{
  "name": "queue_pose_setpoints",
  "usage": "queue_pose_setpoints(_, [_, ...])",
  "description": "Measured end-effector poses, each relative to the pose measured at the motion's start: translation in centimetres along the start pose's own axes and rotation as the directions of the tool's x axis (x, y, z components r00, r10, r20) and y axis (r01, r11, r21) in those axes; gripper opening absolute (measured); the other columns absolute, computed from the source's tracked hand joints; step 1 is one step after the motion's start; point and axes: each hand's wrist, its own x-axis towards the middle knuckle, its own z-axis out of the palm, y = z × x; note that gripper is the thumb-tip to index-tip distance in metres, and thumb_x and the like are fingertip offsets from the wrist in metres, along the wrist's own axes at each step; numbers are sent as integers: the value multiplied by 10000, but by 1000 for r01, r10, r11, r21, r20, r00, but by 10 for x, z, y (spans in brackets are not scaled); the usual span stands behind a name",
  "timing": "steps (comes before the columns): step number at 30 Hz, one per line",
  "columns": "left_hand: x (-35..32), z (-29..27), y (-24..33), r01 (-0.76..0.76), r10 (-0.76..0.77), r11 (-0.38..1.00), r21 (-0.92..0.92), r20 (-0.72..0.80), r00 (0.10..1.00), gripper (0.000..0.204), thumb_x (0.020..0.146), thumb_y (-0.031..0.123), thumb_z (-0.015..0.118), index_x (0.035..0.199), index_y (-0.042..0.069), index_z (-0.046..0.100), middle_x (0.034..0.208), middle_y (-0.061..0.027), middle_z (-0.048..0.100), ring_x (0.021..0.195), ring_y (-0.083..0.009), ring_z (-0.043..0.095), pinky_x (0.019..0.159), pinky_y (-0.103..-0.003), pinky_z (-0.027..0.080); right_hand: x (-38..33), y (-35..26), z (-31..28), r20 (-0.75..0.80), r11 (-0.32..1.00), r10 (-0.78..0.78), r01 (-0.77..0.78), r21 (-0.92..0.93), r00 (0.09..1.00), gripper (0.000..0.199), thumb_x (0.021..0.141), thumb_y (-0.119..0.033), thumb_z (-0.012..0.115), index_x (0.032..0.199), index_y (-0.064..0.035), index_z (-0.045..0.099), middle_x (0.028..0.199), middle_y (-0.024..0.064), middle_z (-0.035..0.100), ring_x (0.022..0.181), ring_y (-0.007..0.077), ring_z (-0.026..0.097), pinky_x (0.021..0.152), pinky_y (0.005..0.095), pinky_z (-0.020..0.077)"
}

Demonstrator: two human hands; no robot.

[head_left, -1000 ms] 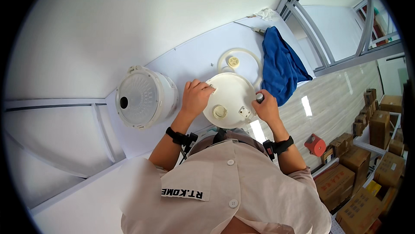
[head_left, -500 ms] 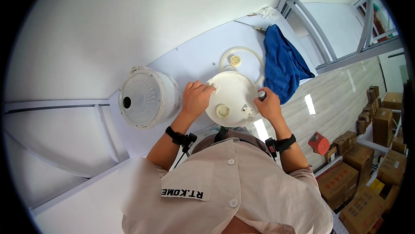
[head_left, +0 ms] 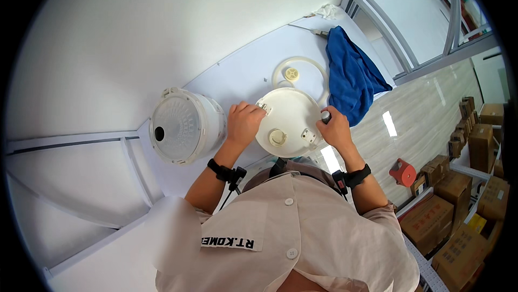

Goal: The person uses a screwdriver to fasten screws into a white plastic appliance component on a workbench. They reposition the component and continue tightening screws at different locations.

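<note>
A round cream-white lid [head_left: 291, 119] lies in front of me, with a round port [head_left: 278, 137] and a small white bracket [head_left: 308, 135] on its face. My left hand [head_left: 245, 124] grips its left rim, the fingertips closed at a small white latch [head_left: 264, 108]. At the right rim, my right hand [head_left: 335, 129] is closed around a short dark cylinder with a grey end [head_left: 326, 117]; its lower part is hidden in the hand. A pale ring gasket [head_left: 302, 59] and a cream round cap [head_left: 292, 74] lie just beyond the lid.
On the left stands a white bucket [head_left: 186, 125] with a translucent top and a dark hole. A blue cloth [head_left: 353, 73] hangs over the table's right edge. A thin tool [head_left: 319, 32] and white tissue [head_left: 327, 11] lie far back. Cardboard boxes [head_left: 426, 222] and a red stool [head_left: 402, 173] stand right.
The view has shifted slightly. Both hands keep their places at the lid's rim, and the lid has hardly moved.
</note>
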Motion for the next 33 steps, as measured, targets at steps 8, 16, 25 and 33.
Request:
queue_pose_setpoints(8, [-2, 2, -1, -4, 4, 1000, 8, -8, 1000, 83, 890, 239, 811, 950, 181, 813, 980, 65, 774, 942, -177, 643, 841, -370, 432, 0, -2, 0, 6, 1000, 18, -18, -14, 1000, 340, 817, -198, 756, 1114, -32, 748, 849, 221, 771, 837, 438, 756, 787, 503, 600])
queue_pose_setpoints(16, [0, 4, 0, -8, 8, 1000, 24, -11, 1000, 67, 883, 241, 816, 927, 192, 805, 958, 83, 747, 924, -169, 631, 834, -366, 419, -2, -2, 0, 13, 1000, 24, -24, 11, 1000, 346, 821, -190, 757, 1122, -23, 747, 839, 234, 767, 826, 439, 758, 780, 505, 603])
queue_pose_setpoints(25, [1, 7, 3, -23, 24, 999, 36, -30, 999, 20, 888, 220, 805, 894, 212, 788, 929, 95, 705, 906, -165, 607, 823, -368, 410, -3, -4, -1, 12, 1000, 18, -18, 3, 1000, 344, 827, -182, 763, 1124, -9, 745, 826, 229, 767, 799, 428, 758, 767, 501, 605])
queue_pose_setpoints(33, [-3, 8, 6, 91, -96, 985, -146, -26, 995, 66, 898, 194, 808, 956, 163, 805, 979, 42, 729, 926, -236, 639, 857, -411, 466, -2, -5, -1, 22, 1000, 18, -18, 1, 1000, 349, 828, -186, 765, 1134, -17, 746, 830, 226, 770, 810, 428, 761, 777, 502, 608])
